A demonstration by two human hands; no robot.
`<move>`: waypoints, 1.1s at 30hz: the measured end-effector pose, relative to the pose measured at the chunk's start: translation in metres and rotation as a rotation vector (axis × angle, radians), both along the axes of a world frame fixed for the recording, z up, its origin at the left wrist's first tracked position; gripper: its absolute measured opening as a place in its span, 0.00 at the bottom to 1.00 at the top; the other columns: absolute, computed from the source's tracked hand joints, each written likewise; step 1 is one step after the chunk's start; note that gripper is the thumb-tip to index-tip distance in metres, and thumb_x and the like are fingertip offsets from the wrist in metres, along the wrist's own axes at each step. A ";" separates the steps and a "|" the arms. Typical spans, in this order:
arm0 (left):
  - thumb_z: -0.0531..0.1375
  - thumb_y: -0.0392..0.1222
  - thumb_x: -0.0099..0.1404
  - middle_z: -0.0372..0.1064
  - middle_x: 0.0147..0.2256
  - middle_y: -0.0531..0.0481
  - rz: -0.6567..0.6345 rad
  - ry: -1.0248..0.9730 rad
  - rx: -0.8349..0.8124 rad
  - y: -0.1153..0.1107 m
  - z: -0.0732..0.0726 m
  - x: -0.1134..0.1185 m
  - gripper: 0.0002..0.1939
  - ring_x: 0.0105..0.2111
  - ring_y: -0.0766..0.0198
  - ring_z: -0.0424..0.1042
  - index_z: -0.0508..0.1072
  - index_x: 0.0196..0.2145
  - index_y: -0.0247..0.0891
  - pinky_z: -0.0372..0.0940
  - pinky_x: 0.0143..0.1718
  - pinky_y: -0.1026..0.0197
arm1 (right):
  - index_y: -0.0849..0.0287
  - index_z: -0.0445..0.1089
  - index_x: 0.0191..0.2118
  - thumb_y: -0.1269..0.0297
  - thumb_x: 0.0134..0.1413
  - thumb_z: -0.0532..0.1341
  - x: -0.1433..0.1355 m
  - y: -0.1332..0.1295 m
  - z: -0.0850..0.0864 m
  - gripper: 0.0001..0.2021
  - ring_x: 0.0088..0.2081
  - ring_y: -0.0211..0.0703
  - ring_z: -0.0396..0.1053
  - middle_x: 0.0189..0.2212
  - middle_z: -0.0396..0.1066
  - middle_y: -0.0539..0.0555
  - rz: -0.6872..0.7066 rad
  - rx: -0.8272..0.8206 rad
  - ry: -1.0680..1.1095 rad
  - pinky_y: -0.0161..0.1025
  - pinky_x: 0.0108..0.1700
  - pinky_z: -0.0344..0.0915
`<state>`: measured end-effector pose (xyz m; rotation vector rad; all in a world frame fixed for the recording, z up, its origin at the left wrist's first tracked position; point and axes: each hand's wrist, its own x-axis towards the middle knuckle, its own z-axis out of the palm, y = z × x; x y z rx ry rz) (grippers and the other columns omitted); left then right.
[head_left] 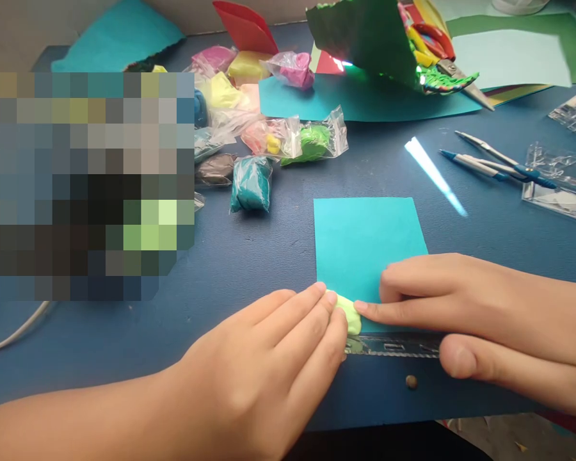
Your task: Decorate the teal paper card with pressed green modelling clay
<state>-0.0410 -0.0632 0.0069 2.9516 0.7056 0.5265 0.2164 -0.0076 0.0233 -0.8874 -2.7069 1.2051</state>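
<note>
A turquoise paper square lies on the blue table. On its lower left part sits a flattened piece of light yellow-green clay. My left hand rests over the clay's left side, fingers pressed together, partly hiding it. The extended index fingertip of my right hand touches the clay's right edge; the other fingers are curled and the thumb is apart. A clear ruler runs along the paper's bottom edge, its left end hidden by my left hand.
Bagged clay, including a teal lump and a green lump, lies behind. Scissors and a green foil piece are farther back. Pens and a clear case are at right. A small brown bead lies near the front edge.
</note>
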 end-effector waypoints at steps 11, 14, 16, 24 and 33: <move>0.46 0.30 0.70 0.77 0.41 0.39 0.033 -0.019 -0.003 0.003 0.000 0.004 0.16 0.45 0.56 0.75 0.73 0.43 0.30 0.73 0.44 0.56 | 0.45 0.77 0.42 0.43 0.66 0.40 -0.007 -0.006 0.012 0.29 0.35 0.47 0.73 0.29 0.74 0.52 -0.084 -0.310 -0.014 0.39 0.33 0.72; 0.49 0.31 0.69 0.76 0.42 0.39 0.034 -0.020 -0.002 0.002 0.000 0.003 0.14 0.46 0.56 0.75 0.73 0.45 0.31 0.73 0.45 0.55 | 0.44 0.77 0.41 0.42 0.66 0.40 -0.007 -0.009 0.012 0.29 0.33 0.46 0.73 0.27 0.73 0.51 -0.133 -0.297 -0.016 0.38 0.30 0.72; 0.51 0.31 0.69 0.76 0.42 0.39 0.035 -0.025 -0.007 0.002 0.000 0.003 0.13 0.46 0.55 0.75 0.72 0.45 0.31 0.73 0.45 0.55 | 0.44 0.77 0.40 0.42 0.66 0.39 -0.007 -0.011 0.011 0.30 0.32 0.46 0.73 0.25 0.73 0.51 -0.145 -0.269 -0.011 0.38 0.29 0.72; 0.48 0.31 0.70 0.76 0.41 0.41 0.050 -0.044 -0.065 0.003 0.000 0.004 0.13 0.45 0.56 0.74 0.72 0.45 0.30 0.72 0.43 0.57 | 0.45 0.78 0.41 0.43 0.66 0.42 -0.008 -0.012 0.013 0.28 0.36 0.47 0.73 0.27 0.73 0.52 -0.113 -0.261 -0.015 0.39 0.33 0.73; 0.49 0.28 0.68 0.76 0.40 0.42 0.059 -0.050 -0.102 0.004 0.000 0.006 0.13 0.43 0.56 0.74 0.71 0.45 0.30 0.72 0.42 0.56 | 0.47 0.77 0.41 0.43 0.67 0.40 -0.009 -0.010 0.008 0.29 0.36 0.45 0.74 0.31 0.74 0.53 -0.118 -0.189 0.023 0.38 0.33 0.72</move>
